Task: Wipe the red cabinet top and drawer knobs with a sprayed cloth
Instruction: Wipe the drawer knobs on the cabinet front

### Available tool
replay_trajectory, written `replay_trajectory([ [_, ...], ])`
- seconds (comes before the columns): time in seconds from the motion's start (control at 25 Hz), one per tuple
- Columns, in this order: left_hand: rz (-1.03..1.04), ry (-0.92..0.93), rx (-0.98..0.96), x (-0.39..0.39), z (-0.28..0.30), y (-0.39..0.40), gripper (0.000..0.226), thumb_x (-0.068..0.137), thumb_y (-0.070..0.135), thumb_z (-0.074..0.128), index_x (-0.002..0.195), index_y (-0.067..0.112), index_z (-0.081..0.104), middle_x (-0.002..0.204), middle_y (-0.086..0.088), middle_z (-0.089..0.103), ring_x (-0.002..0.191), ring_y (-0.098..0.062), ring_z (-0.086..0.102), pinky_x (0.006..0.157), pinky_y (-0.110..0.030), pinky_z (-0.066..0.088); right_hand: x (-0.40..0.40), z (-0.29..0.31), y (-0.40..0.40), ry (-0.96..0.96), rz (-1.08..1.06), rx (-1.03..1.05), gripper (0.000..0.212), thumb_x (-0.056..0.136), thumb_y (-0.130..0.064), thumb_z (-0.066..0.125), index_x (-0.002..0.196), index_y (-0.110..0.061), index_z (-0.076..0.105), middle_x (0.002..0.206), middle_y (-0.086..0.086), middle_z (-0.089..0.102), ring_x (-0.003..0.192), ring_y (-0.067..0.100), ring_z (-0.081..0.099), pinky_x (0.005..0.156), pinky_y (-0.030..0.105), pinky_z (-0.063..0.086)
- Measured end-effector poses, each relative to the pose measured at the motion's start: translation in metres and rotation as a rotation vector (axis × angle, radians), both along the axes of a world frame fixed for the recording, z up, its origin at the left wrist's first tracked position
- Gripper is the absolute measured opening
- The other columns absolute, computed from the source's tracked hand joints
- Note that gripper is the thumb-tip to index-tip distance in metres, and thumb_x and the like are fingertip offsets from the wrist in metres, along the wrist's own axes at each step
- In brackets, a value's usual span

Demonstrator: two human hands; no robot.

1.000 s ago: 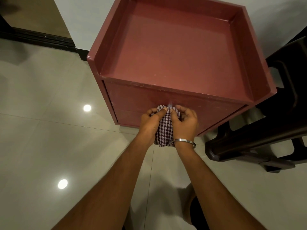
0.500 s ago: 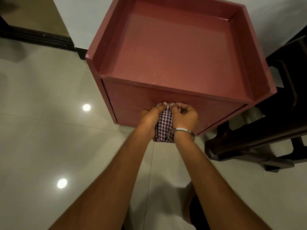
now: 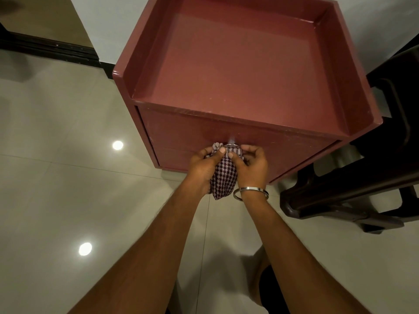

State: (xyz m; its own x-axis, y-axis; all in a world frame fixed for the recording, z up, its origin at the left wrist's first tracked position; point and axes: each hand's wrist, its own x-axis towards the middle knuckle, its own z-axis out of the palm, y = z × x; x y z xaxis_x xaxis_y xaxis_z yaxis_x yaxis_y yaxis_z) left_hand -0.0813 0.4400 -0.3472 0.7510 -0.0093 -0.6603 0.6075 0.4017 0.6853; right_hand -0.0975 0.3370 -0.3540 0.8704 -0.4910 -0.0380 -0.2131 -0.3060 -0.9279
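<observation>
Both hands hold the checked cloth point(image 3: 223, 175) against the front of the red cabinet point(image 3: 244, 71); the left hand point(image 3: 204, 169) grips its side; the right hand point(image 3: 252, 168) pinches it around a shiny knob point(image 3: 231, 145); a dark chair point(image 3: 362, 177) stands beside.

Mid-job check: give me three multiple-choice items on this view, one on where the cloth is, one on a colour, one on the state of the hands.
1. Where is the cloth?
A. on the cabinet top
B. at the drawer front
C. on the floor

2. What colour is the cabinet?
A. red
B. white
C. green

3. How do the hands stand?
A. both flat on the floor
B. one holds a spray bottle
C. both grip the cloth

Answers: 1 B, the cloth is bunched around the knob on the drawer front. 2 A, its top and front are red. 3 C, the left hand and right hand curl round the cloth.
</observation>
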Motion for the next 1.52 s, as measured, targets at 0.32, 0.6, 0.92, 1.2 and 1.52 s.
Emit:
replay_trajectory([
  [0.32, -0.060, -0.033, 0.098, 0.001, -0.013, -0.002, 0.022, 0.085, 0.022, 0.071, 0.102, 0.011, 0.062, 0.095, -0.007, 0.071, 0.088, -0.022, 0.070, 0.075, -0.034, 0.057, 0.011, -0.015, -0.001, 0.100, -0.077, 0.156, 0.034, 0.075, -0.009, 0.077, 0.102, -0.002, 0.059, 0.100, 0.011, 0.067, 0.087, 0.018, 0.061, 0.080, 0.029, 0.053],
  [0.6, -0.124, -0.077, 0.100, -0.013, -0.033, 0.011, 0.025, 0.087, 0.012, 0.067, 0.111, 0.007, 0.062, 0.099, -0.009, 0.071, 0.090, -0.023, 0.069, 0.073, -0.031, 0.058, -0.017, -0.035, -0.002, 0.188, 0.061, 0.387, 0.023, 0.082, -0.014, 0.070, 0.104, -0.009, 0.063, 0.086, -0.007, 0.065, 0.078, 0.003, 0.061, 0.062, 0.007, 0.049],
  [0.92, -0.239, -0.178, 0.373, -0.032, -0.079, 0.011, 0.017, 0.087, 0.011, 0.067, 0.101, 0.017, 0.061, 0.097, -0.001, 0.068, 0.094, -0.021, 0.065, 0.086, -0.037, 0.055, -0.045, -0.084, 0.002, 0.238, 0.048, 0.285, 0.015, 0.083, -0.015, 0.069, 0.092, -0.026, 0.064, 0.101, 0.012, 0.070, 0.097, 0.029, 0.066, 0.089, 0.049, 0.054],
  [1.2, -0.260, -0.112, 0.519, -0.027, -0.108, 0.001, 0.030, 0.088, 0.018, 0.065, 0.117, 0.015, 0.056, 0.113, -0.004, 0.064, 0.102, -0.021, 0.061, 0.091, -0.037, 0.050, -0.040, -0.110, 0.002, 0.215, 0.014, 0.288, 0.020, 0.082, -0.007, 0.068, 0.100, -0.015, 0.065, 0.104, 0.010, 0.069, 0.098, 0.026, 0.065, 0.086, 0.039, 0.056],
  [1.52, -0.181, -0.175, 0.558, -0.016, -0.136, -0.010, 0.029, 0.088, 0.012, 0.063, 0.116, 0.009, 0.055, 0.102, 0.003, 0.057, 0.090, -0.011, 0.056, 0.067, -0.015, 0.042, -0.017, -0.142, 0.008, 0.150, -0.059, 0.237, 0.017, 0.081, -0.002, 0.067, 0.096, -0.009, 0.062, 0.087, -0.006, 0.061, 0.078, 0.000, 0.057, 0.066, 0.001, 0.044],
])
